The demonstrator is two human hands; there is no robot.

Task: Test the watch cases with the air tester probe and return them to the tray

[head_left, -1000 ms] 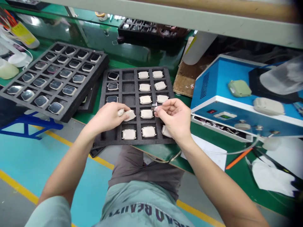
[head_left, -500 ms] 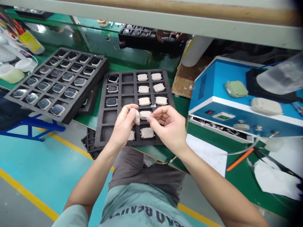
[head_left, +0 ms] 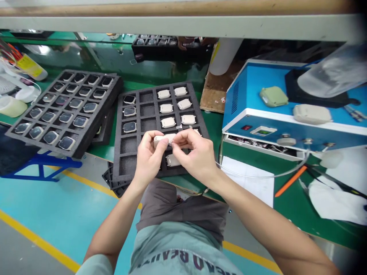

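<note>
My left hand (head_left: 148, 158) is closed on a beige watch case (head_left: 159, 140), with the thumb along its near side. My right hand (head_left: 197, 154) pinches at the right end of that case; what lies between its thumb and forefinger is too small to make out. Both hands are over a black foam tray (head_left: 115, 162). Dark-faced watches (head_left: 130, 127) fill part of its left column, and beige cases (head_left: 168, 122) lie face down in the right columns. One beige case (head_left: 172, 160) is partly covered by my right hand.
A second foam tray (head_left: 75, 152) of watches stands tilted at the left. To the right is a blue machine (head_left: 255, 82) carrying a green case (head_left: 273, 96) and a beige one, with a clear tube (head_left: 252, 176) below. A co-worker's hand (head_left: 183, 42) shows beyond the partition.
My left hand has turned the watch case from on edge to lying lengthwise. My right hand has come in against its right end. The camera view has shifted slightly.
</note>
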